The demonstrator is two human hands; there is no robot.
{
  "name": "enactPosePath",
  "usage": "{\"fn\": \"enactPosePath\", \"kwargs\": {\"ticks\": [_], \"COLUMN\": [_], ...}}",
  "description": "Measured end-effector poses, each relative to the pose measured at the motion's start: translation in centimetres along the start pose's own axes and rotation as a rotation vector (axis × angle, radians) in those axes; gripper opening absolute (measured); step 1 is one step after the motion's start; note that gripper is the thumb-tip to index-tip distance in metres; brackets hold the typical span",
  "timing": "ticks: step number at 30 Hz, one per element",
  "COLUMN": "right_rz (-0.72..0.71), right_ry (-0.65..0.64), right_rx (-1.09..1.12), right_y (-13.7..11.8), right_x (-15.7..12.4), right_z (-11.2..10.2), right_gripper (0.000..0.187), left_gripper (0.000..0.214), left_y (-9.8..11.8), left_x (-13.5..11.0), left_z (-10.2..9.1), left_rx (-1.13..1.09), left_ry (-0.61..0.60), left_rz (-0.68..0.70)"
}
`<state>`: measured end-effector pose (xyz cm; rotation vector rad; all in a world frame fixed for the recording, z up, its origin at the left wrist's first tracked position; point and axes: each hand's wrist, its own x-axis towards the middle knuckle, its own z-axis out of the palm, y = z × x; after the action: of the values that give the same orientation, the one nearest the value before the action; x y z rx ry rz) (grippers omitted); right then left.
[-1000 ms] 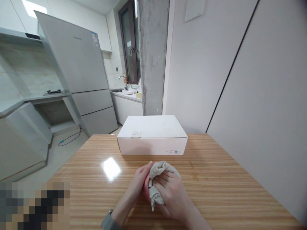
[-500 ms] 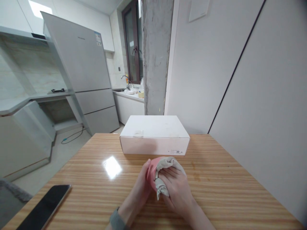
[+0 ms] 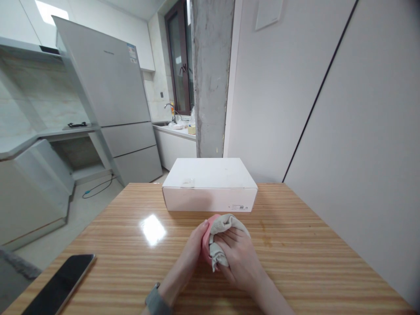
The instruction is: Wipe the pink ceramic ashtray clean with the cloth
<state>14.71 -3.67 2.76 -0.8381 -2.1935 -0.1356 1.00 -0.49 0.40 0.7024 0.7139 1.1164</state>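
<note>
My left hand (image 3: 192,248) curls around the left side of a small pink object (image 3: 206,239) that rests on the wooden table (image 3: 311,258). My right hand (image 3: 238,258) presses a crumpled beige cloth (image 3: 220,232) against the object's top and right side, fingers closed on the cloth. Most of the pink object is hidden by the cloth and both hands. A closed white box (image 3: 210,183) stands just beyond the hands.
A black phone (image 3: 59,284) lies flat near the table's left front corner. A white wall runs along the table's right side. Beyond the table are a grey pillar (image 3: 211,78), a fridge (image 3: 111,96) and a kitchen counter.
The hands, cloth and pink object stay in nearly the same spot; the cloth has shifted slightly over the object. The view has moved a little.
</note>
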Motion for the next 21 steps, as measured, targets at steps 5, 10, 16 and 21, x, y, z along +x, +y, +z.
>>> {"fn": "enactPosePath", "kwargs": {"ticks": [5,10,16,21], "right_rz": [0.099,0.039,-0.065,-0.005], "right_ry": [0.085,0.076,-0.016,-0.057], "right_rx": [-0.114,-0.101,0.046,0.06], "right_y": [-0.1,-0.2,-0.8,-0.7], "right_x": [-0.1,-0.1,0.3,0.3], "right_z": [0.1,-0.1,0.2,0.4], "right_gripper": [0.027,0.03,0.035,0.031], "left_gripper": [0.045,0.039,0.047,0.038], "left_y": [-0.4,0.1,1.3,0.8], "left_x": [-0.4,-0.4,-0.7,-0.7], "left_z": [1.0,0.8,0.6,0.9], "left_rx": [-0.11,-0.169,-0.05,-0.04], "left_ry": [-0.121,-0.117,-0.113,-0.029], "left_rz": [0.028,-0.042,-0.102,-0.092]}}
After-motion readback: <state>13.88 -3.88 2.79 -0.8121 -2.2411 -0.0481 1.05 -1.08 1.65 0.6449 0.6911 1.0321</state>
